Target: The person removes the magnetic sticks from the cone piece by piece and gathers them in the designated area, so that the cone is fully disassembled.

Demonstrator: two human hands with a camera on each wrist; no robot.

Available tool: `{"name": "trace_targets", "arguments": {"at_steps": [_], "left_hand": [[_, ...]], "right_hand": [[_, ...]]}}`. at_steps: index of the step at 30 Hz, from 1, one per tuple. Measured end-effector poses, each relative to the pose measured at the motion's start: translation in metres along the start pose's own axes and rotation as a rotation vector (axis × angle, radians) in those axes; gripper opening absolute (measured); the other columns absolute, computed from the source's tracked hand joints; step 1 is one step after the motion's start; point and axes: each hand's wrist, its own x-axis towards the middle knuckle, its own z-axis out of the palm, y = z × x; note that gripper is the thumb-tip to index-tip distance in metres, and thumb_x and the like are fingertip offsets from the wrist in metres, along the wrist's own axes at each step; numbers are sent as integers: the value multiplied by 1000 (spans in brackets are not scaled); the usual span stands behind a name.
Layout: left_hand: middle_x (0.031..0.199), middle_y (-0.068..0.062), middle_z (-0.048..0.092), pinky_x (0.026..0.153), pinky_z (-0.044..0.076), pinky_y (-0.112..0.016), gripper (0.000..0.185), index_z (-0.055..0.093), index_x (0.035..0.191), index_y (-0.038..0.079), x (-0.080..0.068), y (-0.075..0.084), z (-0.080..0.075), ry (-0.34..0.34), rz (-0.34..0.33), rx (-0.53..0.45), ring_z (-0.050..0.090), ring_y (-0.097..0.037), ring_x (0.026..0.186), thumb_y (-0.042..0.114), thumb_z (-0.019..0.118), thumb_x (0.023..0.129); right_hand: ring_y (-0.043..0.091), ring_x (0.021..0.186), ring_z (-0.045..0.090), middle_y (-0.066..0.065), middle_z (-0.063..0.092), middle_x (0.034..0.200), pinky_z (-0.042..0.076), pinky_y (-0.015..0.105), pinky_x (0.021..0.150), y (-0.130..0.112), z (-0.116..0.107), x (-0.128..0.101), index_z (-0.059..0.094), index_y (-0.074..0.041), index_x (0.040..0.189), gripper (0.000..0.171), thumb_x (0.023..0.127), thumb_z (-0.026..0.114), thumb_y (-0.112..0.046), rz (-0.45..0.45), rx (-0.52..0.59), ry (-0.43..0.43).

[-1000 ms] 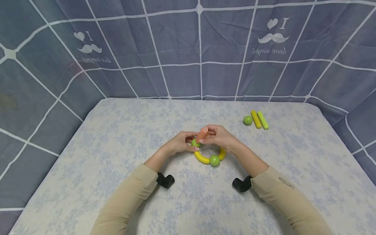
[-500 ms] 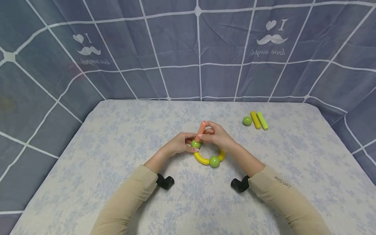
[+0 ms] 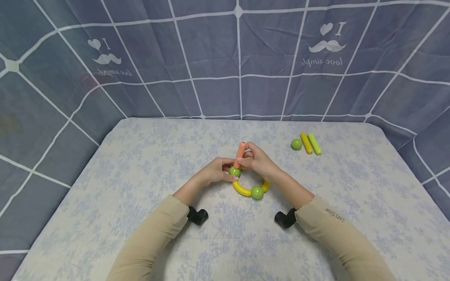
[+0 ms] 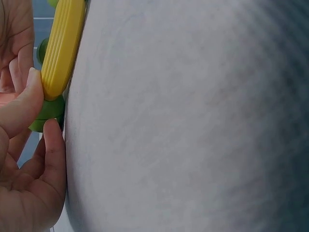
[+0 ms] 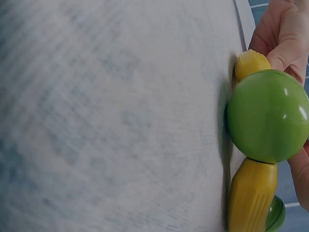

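In the head view, the left hand [image 3: 215, 171] is pinching a green ball [image 3: 234, 171] at the top left of a curved toy lying on the table [image 3: 140, 187]. The right hand [image 3: 258, 160] is grasping an orange stick [image 3: 240, 150], which is standing nearly upright with its lower end on that ball. Below the hands, a yellow curved piece [image 3: 241, 188] is running to a second green ball [image 3: 257, 192], and another yellow piece is showing just past it under the right wrist. Well apart at the far right, a loose green ball [image 3: 296, 144], a yellow stick [image 3: 306, 143] and a green stick [image 3: 314, 143] are lying side by side.

In the left wrist view, the thumb and a fingertip [image 4: 52, 140] are closing on the green ball [image 4: 48, 112] where the yellow piece [image 4: 62, 48] is meeting it.

In the right wrist view, the second green ball [image 5: 268, 116] is sitting between two yellow pieces on the table, with fingers [image 5: 285, 34] just beside it.
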Motion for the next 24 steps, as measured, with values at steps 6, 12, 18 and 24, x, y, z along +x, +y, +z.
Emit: {"name": "trace_targets", "arguments": {"at_steps": [6,12,18,24], "left_hand": [[117,-10,60,72,44,-22,56,55,130,3,1,1,0,3,-1,9,53,-15,89,0,74,78],[118,-11,61,76,47,-23,54,56,129,2,2,0,-1,-4,-1,4,55,-17,92,0,74,78],[118,-12,61,75,47,-23,54,56,128,2,2,-1,0,-8,5,-5,56,-16,91,-1,73,77],[115,-11,62,73,46,-22,54,56,128,2,1,0,0,-4,-4,-7,54,-15,88,-1,74,77]], "right_hand": [[29,97,60,22,59,103,49,37,86,1,-1,3,42,1,117,24,94,51,-1,-13,-21,1],[27,96,61,20,59,101,50,36,84,1,-2,4,42,0,117,24,95,51,-1,-19,-35,-5],[27,94,61,20,60,100,50,38,84,0,-2,4,42,1,118,25,94,51,-1,-19,-54,-5],[26,92,61,20,60,97,51,35,82,3,-1,4,43,2,115,24,93,53,0,-35,-49,1]]}}
